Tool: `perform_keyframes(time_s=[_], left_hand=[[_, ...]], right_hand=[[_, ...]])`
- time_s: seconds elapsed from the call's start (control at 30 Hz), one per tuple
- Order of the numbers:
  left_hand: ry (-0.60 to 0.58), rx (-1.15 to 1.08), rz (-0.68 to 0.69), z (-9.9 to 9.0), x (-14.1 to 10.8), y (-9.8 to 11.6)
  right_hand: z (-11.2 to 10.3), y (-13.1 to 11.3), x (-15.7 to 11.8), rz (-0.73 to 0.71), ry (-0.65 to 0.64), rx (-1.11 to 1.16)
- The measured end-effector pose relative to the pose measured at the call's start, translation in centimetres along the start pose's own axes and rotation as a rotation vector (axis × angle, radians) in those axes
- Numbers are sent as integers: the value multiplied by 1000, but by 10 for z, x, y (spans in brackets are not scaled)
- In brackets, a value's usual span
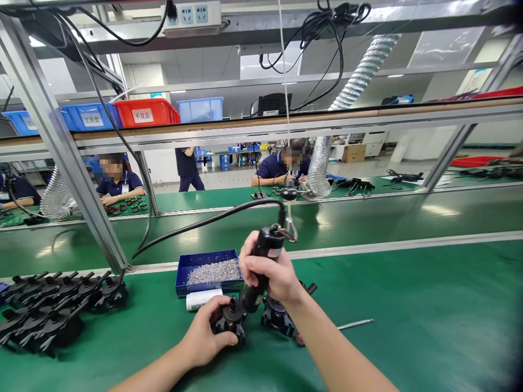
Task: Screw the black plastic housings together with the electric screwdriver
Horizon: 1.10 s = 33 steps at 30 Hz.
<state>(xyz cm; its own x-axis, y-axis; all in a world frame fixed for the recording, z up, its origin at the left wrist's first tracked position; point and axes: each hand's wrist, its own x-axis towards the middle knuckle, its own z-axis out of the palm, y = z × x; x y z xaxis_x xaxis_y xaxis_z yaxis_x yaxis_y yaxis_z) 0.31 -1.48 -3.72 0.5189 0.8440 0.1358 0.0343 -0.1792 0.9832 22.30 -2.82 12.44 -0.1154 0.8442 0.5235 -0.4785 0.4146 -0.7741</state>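
My right hand [272, 272] is wrapped round a black electric screwdriver [267, 245], which tilts with its lower end down toward the left. A black plastic part [232, 318] with a short upright stub stands on the green bench, and my left hand [210, 332] grips it from the left. The screwdriver's lower end is right beside this part; its tip is hidden. Behind my right wrist sits a second black part [278, 314], partly covered. A blue tray [183, 275] of small silver screws [214, 271] lies just beyond my left hand, with a white cylinder [203, 299] in front of it.
Rows of similar black parts [53, 321] stand at the left. A screwdriver with a thin metal shaft [355, 324] lies right of my forearm. The black cable [204, 222] loops leftward, and a cord [285, 81] hangs from above. Co-workers sit across the green conveyor belt [368, 218].
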Motion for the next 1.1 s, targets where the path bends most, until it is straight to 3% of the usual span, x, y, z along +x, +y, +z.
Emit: perform_keyframes(time_s=[0.13, 0.47, 0.7, 0.87, 1.0, 1.1], left_hand=[[-30, 27, 1, -1, 1, -4], [-113, 10, -9, -1, 3, -2], [-90, -16, 26, 2, 3, -3], [-46, 70, 67, -4, -1, -9], [173, 201, 212, 1, -9, -15], [162, 205, 149, 18, -13, -17]], right_hand=[[4, 16, 2, 139, -86, -47], [-6, 33, 2, 199, -150, 1], [11, 38, -4, 199, -124, -8], [11, 27, 3, 102, -55, -83], [-5, -11, 0, -118, 52, -104], [-15, -41, -6, -318, 146, -101]])
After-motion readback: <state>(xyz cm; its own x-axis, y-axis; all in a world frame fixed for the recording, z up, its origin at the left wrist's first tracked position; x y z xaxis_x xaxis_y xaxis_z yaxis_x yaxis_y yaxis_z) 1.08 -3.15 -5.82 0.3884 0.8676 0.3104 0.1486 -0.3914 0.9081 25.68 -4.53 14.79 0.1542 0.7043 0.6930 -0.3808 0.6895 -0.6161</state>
